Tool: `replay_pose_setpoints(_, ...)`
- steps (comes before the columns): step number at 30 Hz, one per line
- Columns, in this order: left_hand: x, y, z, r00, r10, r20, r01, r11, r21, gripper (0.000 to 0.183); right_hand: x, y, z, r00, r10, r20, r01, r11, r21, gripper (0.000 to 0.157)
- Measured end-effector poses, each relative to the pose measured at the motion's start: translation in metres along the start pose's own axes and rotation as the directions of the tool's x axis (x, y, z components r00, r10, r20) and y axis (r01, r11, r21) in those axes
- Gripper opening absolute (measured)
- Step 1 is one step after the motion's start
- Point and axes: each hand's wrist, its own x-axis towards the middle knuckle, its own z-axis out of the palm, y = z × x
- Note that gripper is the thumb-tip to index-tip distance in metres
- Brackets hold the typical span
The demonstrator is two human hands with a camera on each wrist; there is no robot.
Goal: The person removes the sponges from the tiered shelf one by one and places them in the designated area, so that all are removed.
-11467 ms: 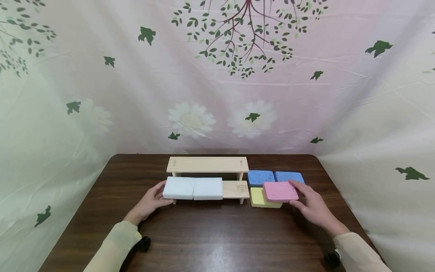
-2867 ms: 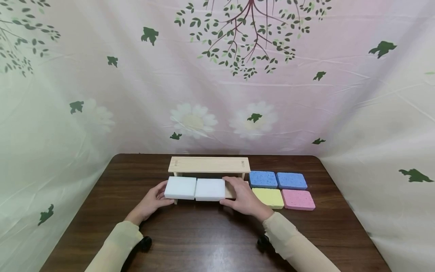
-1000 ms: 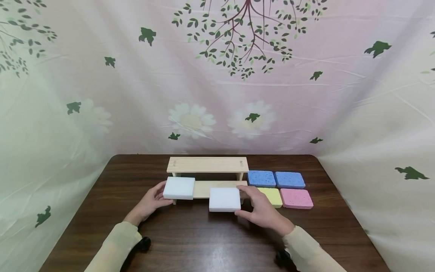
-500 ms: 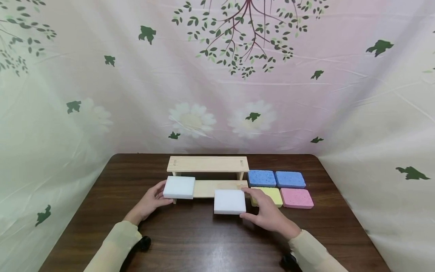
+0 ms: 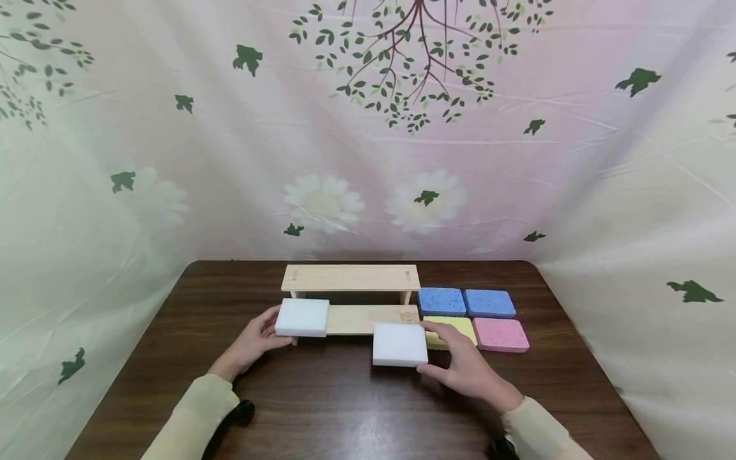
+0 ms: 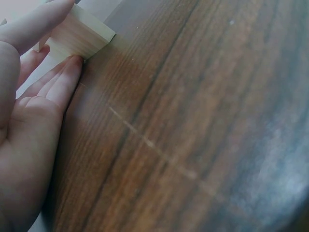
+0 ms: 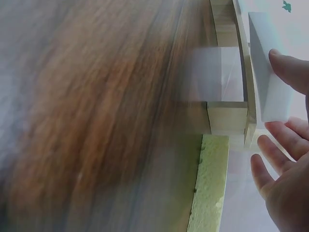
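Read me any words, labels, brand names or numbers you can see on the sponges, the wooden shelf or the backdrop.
None: no readable text anywhere.
White sponges, coloured sponges: blank.
Wooden shelf: only slot marks and a faint, unreadable smudge.
Backdrop: printed trees, flowers, birds, no lettering.

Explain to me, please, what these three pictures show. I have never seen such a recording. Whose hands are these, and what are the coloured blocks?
No machine here: a person works with two bare hands. The wide picture comes from a camera on the head; the two close pictures come from cameras on each wrist.

On the dark table stands a wooden two-step shelf. The left hand touches a white sponge on the lower step. The right hand holds a second white sponge in front of the shelf. Beside the shelf lie two blue sponges, a yellow sponge and a pink sponge.
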Motion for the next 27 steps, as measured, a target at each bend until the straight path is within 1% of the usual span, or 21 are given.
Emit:
replay_pose_setpoints(19, -0.001, 0.002, 0.001, 1.000, 0.000, -0.007, 0.000, 1.000, 0.004, 0.095, -0.025, 0.019, -0.014, 0.999, 0.049, -0.020, -0.050, 0.999, -0.015, 0.082)
replay_pose_setpoints(27, -0.002, 0.001, 0.001, 1.000, -0.011, -0.009, 0.010, 1.000, -0.007, 0.096, -0.035, 0.027, -0.016, 0.998, 0.042, -0.039, -0.043, 0.998, -0.039, 0.082)
